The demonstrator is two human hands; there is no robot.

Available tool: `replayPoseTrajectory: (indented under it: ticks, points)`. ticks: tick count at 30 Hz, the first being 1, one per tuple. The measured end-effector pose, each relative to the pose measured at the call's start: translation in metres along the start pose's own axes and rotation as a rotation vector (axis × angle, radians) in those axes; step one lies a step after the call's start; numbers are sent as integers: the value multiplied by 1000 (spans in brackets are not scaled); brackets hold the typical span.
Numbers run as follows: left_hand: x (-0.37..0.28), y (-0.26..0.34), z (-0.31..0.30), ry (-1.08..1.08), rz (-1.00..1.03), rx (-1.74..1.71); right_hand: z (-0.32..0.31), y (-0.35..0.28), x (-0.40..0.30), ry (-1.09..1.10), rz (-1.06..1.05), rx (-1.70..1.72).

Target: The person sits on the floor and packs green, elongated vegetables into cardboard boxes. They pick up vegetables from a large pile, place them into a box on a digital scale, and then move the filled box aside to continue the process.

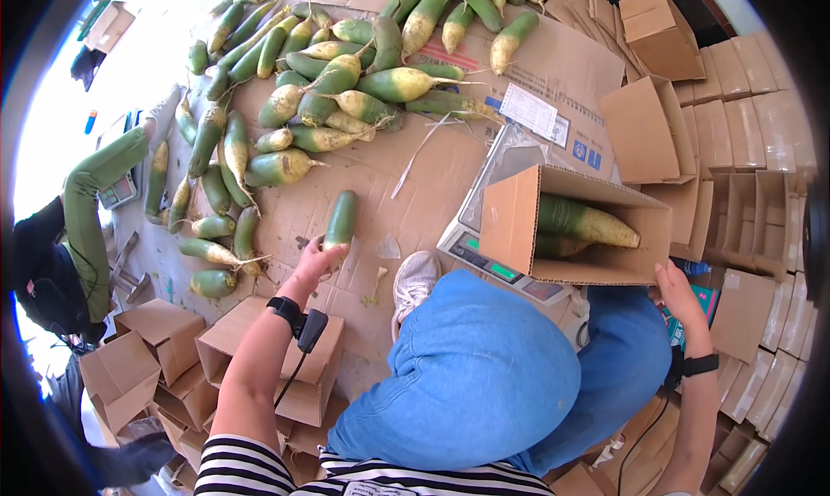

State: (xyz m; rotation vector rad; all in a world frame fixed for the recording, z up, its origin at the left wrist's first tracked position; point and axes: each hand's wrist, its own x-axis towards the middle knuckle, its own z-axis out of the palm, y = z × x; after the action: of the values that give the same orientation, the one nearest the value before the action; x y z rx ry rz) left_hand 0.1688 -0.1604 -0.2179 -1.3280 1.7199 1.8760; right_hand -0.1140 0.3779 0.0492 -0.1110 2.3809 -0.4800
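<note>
My left hand (pixel 320 260) is closed around the pale end of a short green radish (pixel 342 214), whose green end points away from me. On the right, my right hand (pixel 675 294) grips the near right edge of an open cardboard box (pixel 603 272). Inside that box lie green-and-white radishes (pixel 583 222), at least two of them. The box rests over a digital weighing scale (pixel 476 204), and its lit green displays (pixel 502 271) show at the near side. Some of my right fingers are hidden behind the box wall.
Several radishes (pixel 331 81) are heaped across the flattened cardboard (pixel 415 165) ahead. Empty open boxes (pixel 311 379) stand at lower left, and stacked cartons (pixel 746 133) line the right. Another person (pixel 97 172) in green trousers is at the far left beside a second scale (pixel 120 191).
</note>
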Motion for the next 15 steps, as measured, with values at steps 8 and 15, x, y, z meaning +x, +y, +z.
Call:
replayPoseTrajectory:
  ticks: [8, 15]
  points:
    - [36, 68, -33, 671, 561, 824, 0, 4, 0, 4, 14, 8]
    - [77, 167, -48, 756, 475, 1058, 2, 1, 0, 26, 31, -32]
